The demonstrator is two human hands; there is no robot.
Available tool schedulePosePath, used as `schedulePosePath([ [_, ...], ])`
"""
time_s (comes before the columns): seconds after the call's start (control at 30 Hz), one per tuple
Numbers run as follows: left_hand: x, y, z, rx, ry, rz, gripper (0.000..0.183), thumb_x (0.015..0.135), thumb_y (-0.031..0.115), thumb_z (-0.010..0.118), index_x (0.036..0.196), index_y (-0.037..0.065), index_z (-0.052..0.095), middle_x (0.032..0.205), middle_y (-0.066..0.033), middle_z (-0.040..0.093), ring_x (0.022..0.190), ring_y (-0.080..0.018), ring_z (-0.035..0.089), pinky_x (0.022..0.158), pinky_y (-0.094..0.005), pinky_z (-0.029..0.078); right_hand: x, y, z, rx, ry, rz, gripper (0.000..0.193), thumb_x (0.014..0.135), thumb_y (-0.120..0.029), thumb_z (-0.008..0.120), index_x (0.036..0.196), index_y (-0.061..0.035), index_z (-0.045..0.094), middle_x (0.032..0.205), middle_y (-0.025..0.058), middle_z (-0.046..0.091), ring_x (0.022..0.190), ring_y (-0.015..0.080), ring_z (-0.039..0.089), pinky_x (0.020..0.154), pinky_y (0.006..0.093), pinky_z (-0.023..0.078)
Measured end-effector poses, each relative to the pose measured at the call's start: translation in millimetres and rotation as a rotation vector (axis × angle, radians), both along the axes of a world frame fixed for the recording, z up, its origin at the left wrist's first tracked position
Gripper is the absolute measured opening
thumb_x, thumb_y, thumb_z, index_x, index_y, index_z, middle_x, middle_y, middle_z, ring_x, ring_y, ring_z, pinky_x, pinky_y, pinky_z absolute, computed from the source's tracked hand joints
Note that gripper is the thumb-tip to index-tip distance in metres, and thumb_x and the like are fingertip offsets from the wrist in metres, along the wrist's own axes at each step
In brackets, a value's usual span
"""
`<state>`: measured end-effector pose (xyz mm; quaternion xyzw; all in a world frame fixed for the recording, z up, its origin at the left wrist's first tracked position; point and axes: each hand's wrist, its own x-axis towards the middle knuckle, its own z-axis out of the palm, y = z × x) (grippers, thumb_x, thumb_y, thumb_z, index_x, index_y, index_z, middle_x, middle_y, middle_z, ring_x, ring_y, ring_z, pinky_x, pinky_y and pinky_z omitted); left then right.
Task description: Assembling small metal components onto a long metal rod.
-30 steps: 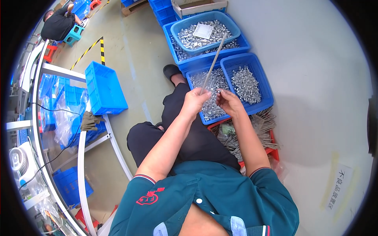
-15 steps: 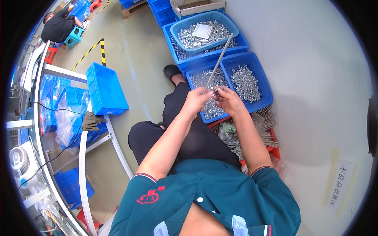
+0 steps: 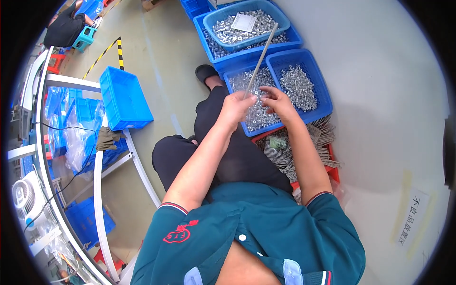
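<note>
My left hand (image 3: 234,108) is closed around the lower part of a long, thin, pale metal rod (image 3: 261,59), which slants up and to the right. Close beside it, my right hand (image 3: 281,105) has its thumb and curled fingers apart, and I make out nothing held in them. Both hands are over a blue bin (image 3: 254,129) of small shiny nut-like metal parts. Adjoining on the right is a blue basket (image 3: 324,97) with a pile of similar parts (image 3: 298,88). Under my right forearm, a red crate (image 3: 331,170) holds many thin metal rods (image 3: 280,164).
Farther off, a light-blue basket (image 3: 209,21) of metal parts, with a paper slip on top, rests in a larger blue bin (image 3: 223,66). At left stand a blue crate (image 3: 124,99) and a white frame (image 3: 98,190). Another person (image 3: 64,28) sits at far left.
My right fingers have parted and drawn slightly away from my left hand. The left hand keeps its hold on the rod. The whole view has shifted slightly, so the bins appear higher.
</note>
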<state>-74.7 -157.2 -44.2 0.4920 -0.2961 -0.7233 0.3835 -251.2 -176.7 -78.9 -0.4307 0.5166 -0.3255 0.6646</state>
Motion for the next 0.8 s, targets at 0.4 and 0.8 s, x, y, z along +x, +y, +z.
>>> schedulePosePath([
  [0.4, 2, -8, 0, 0.081, 0.137, 0.044, 0.008, 0.086, 0.014, 0.059, 0.083, 0.008, 0.054, 0.052, 0.0074, 0.035, 0.036, -0.0016, 0.025, 0.036, -0.0191, 0.017, 12, -12, 48, -0.352, 0.113, 0.238, 0.028, 0.074, -0.004, 0.066, 0.102, -0.0022, 0.063, 0.086, 0.0040, 0.062, 0.073, 0.0093, 0.058, 0.064, 0.0238, 0.049],
  [0.8, 17, -6, 4, 0.142, 0.141, 0.070, 0.014, 0.085, 0.014, 0.056, 0.081, 0.001, 0.056, 0.050, 0.0069, 0.033, 0.036, -0.0017, 0.024, 0.035, -0.0198, 0.017, 26, -37, 46, -0.353, 0.141, 0.398, 0.010, 0.075, -0.001, 0.060, 0.084, 0.0006, 0.065, 0.075, 0.0024, 0.058, 0.065, 0.0081, 0.055, 0.057, 0.0222, 0.045],
])
